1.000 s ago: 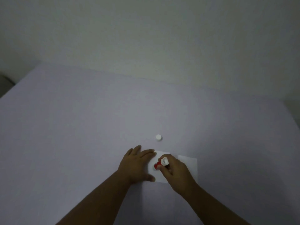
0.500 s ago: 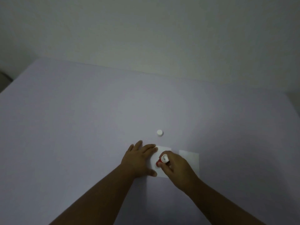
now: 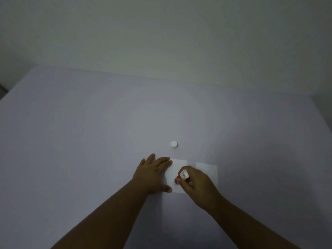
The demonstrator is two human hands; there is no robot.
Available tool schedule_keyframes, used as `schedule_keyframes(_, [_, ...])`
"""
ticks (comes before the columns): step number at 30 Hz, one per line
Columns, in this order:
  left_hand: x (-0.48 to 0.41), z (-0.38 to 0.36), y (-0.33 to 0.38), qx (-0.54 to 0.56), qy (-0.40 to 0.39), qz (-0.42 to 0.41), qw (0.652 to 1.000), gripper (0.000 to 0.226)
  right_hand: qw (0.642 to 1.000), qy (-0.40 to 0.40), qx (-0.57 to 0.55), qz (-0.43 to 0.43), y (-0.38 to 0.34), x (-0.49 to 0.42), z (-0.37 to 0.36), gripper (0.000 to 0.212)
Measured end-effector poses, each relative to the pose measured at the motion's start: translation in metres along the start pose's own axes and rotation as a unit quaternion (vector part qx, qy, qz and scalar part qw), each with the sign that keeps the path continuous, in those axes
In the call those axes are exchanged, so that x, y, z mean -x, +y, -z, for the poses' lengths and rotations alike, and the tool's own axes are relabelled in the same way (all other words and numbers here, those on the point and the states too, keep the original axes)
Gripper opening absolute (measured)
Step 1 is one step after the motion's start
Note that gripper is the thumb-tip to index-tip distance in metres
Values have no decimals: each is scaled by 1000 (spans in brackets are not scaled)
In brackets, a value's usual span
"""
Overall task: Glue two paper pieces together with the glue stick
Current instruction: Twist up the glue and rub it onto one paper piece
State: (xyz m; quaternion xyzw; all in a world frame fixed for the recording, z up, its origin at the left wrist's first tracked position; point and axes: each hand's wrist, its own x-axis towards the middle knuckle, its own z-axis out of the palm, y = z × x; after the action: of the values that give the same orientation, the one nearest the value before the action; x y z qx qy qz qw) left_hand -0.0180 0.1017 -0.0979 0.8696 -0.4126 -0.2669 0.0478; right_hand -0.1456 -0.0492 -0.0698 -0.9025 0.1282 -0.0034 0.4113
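Two white paper pieces lie side by side on the pale purple table (image 3: 89, 141). My left hand (image 3: 152, 174) lies flat with fingers spread on the left edge of the left paper (image 3: 175, 168), pinning it. My right hand (image 3: 196, 186) grips a red glue stick (image 3: 182, 176) with a white end, tilted, its lower red tip pressed against the left paper. The right paper (image 3: 207, 169) lies just beside it, partly hidden by my right hand. The white cap (image 3: 173, 144) stands apart on the table, beyond the papers.
A plain pale wall (image 3: 161, 33) rises behind the table's far edge. The table's left and right edges drop off near the frame's sides.
The glue stick in my right hand has slid slightly down and left over the left paper. My left hand stays flat on the paper. The camera view has shifted a little.
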Motion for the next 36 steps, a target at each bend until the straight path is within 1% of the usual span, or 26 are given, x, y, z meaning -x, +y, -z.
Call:
schedule_keyframes(2, [-1, -1, 0, -3, 1, -1, 1000, 100, 1000, 0, -4, -2, 0, 1, 2, 7])
schedule_keyframes(6, [-3, -2, 0, -6, -4, -4, 1000, 100, 998, 56, 9, -24, 3, -23, 19, 8])
schedule_keyframes(8, [-3, -3, -1, -12, 0, -6, 1000, 100, 997, 70, 20, -37, 2, -30, 23, 10])
schedule_keyframes(11, [-3, -4, -2, -13, 0, -1, 1000, 101, 998, 58, 20, -34, 1, -23, 20, 9])
schedule_keyframes(16, [-2, -2, 0, -7, -1, -1, 1000, 101, 1000, -6, -8, -6, 1, 17, 10, 6])
schedule_keyframes(18, [-2, -1, 0, -7, -2, -1, 1000, 101, 1000, -14, -11, -9, 1, 18, 12, 6])
schedule_keyframes(24, [-1, 1, 1, -4, -11, 3, 1000, 100, 998, 59, 11, -28, -1, -14, 27, 11])
schedule_keyframes(27, [0, 1, 1, -2, -8, 4, 1000, 100, 998, 55, 11, -30, -1, -8, 20, 9])
schedule_keyframes(31, [0, 2, 3, -4, -10, -1, 1000, 100, 1000, 2, -8, -14, 0, 10, 5, 4])
schedule_keyframes(32, [0, 2, 3, -4, -10, -1, 1000, 100, 1000, 0, -7, -14, 0, 8, 5, 5])
schedule_keyframes(36, [1, 5, 3, -7, -12, -1, 1000, 100, 998, 59, 5, -38, 0, -18, 15, 8])
